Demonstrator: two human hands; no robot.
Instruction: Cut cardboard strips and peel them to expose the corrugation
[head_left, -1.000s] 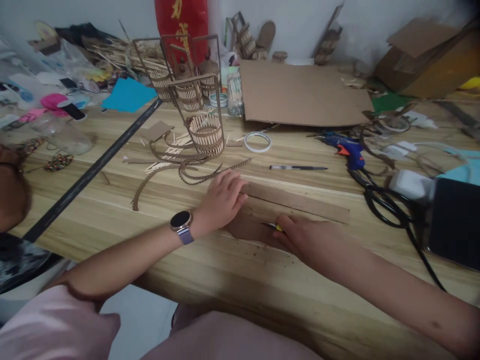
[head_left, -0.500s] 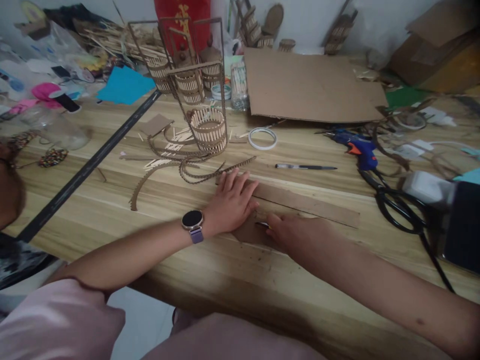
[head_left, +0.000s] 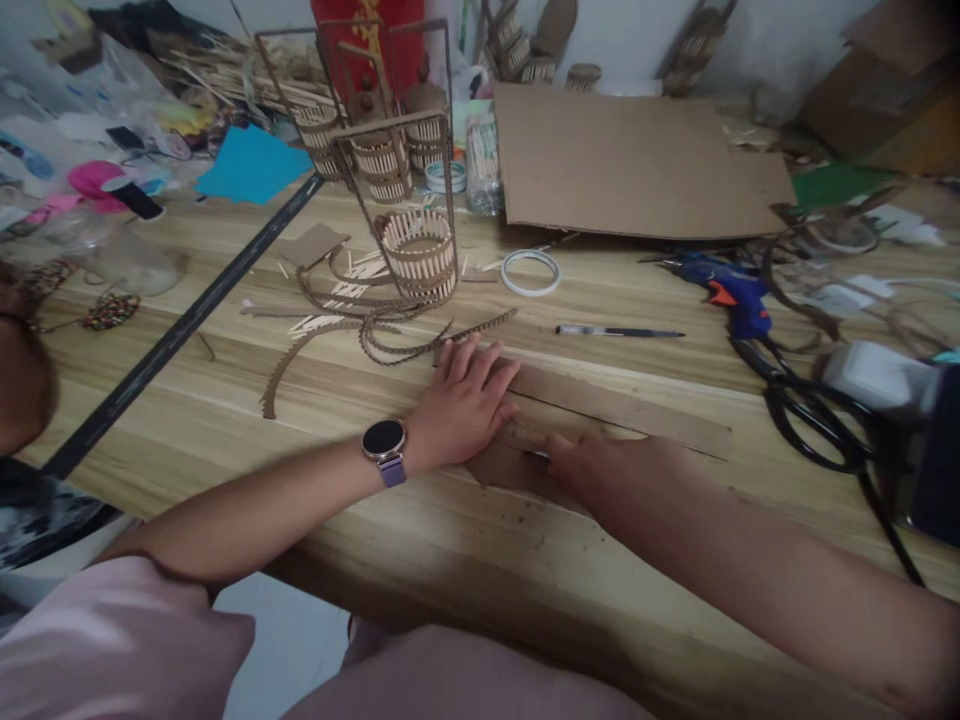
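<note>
My left hand (head_left: 466,405), wearing a watch (head_left: 384,438), lies flat with fingers spread over brown cardboard. From beneath it a long cardboard strip (head_left: 637,410) runs out to the right. Closer to me, another cardboard piece (head_left: 496,466) shows between the two hands. My right hand (head_left: 604,472) is closed around what looks like a utility knife (head_left: 537,455); just a bit of its metal end shows, low against the cardboard. The fingers and palm hide the rest of it.
Beyond the hands are toothed cardboard strips (head_left: 281,370), a small stick basket (head_left: 420,262), a tape roll (head_left: 530,272) and a pen (head_left: 621,331). A blue glue gun (head_left: 739,295) and black-handled scissors (head_left: 814,420) lie right. Another person's arm (head_left: 22,390) is at left.
My right hand has slid slightly right along the cardboard with the knife, and less of its tip shows. My left hand stays pressed in place. The view has shifted a little.
</note>
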